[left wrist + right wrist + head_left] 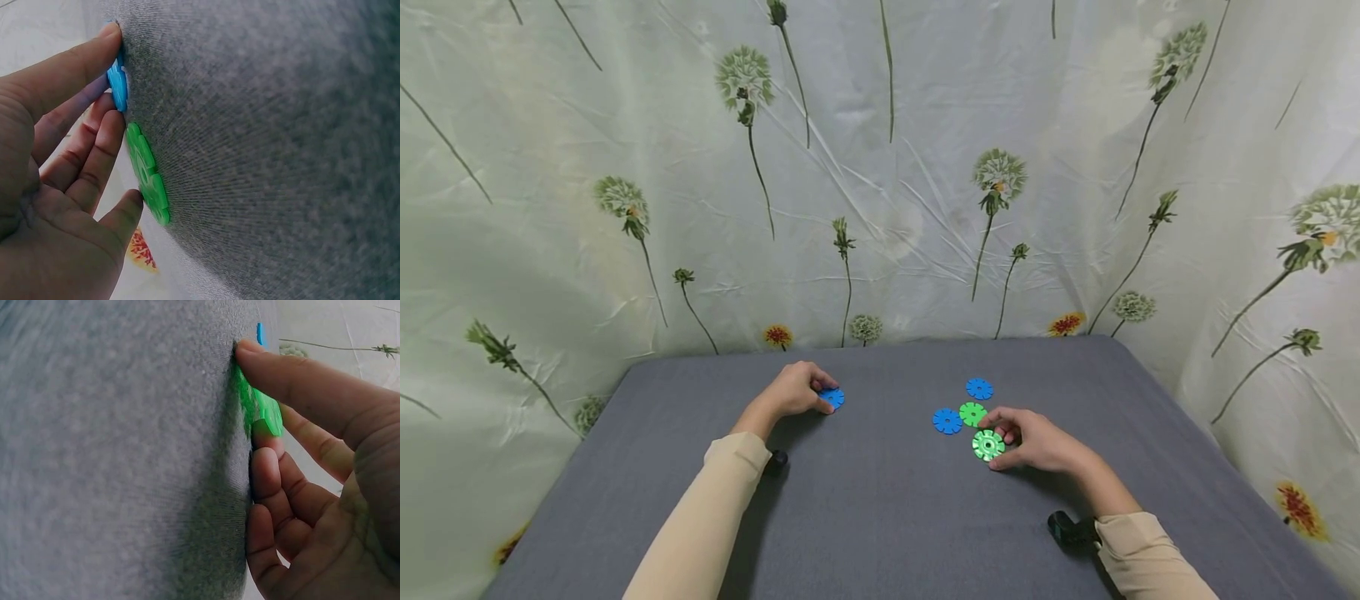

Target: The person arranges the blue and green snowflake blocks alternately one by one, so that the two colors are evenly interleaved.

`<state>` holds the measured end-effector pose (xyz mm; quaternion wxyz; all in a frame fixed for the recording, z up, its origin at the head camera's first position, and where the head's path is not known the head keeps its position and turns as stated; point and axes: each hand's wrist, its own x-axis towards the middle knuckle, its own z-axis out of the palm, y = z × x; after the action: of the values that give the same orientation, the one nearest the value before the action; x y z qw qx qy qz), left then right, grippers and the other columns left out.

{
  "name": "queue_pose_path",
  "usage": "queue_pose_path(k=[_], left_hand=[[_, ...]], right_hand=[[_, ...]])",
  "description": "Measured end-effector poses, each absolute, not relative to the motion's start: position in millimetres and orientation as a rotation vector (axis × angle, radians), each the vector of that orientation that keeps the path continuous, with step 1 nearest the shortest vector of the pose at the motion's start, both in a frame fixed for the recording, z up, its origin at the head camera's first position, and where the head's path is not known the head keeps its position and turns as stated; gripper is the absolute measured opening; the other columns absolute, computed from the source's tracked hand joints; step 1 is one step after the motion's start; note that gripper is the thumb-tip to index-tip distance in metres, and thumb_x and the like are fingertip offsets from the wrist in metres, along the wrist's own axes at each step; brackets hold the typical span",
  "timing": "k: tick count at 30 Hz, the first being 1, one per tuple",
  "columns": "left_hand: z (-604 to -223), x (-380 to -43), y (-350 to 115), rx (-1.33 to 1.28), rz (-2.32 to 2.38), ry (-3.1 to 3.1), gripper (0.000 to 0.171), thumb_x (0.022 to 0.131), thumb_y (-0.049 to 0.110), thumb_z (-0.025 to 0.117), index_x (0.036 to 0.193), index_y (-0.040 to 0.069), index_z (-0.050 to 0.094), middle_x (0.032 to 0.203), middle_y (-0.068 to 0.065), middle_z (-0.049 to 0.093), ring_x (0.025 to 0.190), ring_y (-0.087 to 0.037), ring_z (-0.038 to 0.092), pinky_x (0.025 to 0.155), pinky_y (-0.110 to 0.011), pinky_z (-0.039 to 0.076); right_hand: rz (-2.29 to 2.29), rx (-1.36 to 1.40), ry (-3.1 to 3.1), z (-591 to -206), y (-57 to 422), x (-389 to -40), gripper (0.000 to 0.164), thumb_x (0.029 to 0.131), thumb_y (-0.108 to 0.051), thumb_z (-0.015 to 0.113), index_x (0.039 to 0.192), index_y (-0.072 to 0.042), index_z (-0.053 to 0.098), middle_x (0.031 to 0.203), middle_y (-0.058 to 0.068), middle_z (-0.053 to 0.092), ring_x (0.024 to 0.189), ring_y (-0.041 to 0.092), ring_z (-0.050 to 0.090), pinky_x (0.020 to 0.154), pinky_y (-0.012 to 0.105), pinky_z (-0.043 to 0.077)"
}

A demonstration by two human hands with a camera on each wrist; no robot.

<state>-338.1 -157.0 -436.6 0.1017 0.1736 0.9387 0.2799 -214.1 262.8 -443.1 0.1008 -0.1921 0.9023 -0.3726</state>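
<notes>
The left hand [797, 388] pinches a blue, notched, plastic-looking disc [835, 398] narrowly by its edges at the grey cloth-covered table [880, 508]; a green, notched, plastic-looking disc [148, 174] lies by its little finger. The right hand [1033, 440] holds a shiny green slotted disc [988, 445] between thumb and fingers; whether it is fully lifted is unclear. Just beyond lie a flat green disc [973, 414] and two flat blue discs [947, 421] [979, 388]. The step seems to be picking up or placing discs by colour; the next move likely calls for steady edge grips.
</notes>
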Motion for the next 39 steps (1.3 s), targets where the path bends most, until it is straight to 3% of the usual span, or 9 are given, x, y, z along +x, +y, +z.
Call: queue_pose_path(k=[39], left_hand=[[-436.0, -337.2, -156.3, 0.530, 0.807, 2.772, 0.039, 0.087, 0.020, 0.092, 0.124, 0.013, 0.083, 0.126, -0.010, 0.077, 0.121, -0.031, 0.070, 0.104, -0.050, 0.057]], right_hand=[[-1.062, -0.551, 2.697, -446.0, 264.5, -214.2, 0.045, 0.086, -0.029, 0.092, 0.122, -0.006, 0.078, 0.094, 0.000, 0.064, 0.082, 0.007, 0.056, 0.072, 0.022, 0.048]])
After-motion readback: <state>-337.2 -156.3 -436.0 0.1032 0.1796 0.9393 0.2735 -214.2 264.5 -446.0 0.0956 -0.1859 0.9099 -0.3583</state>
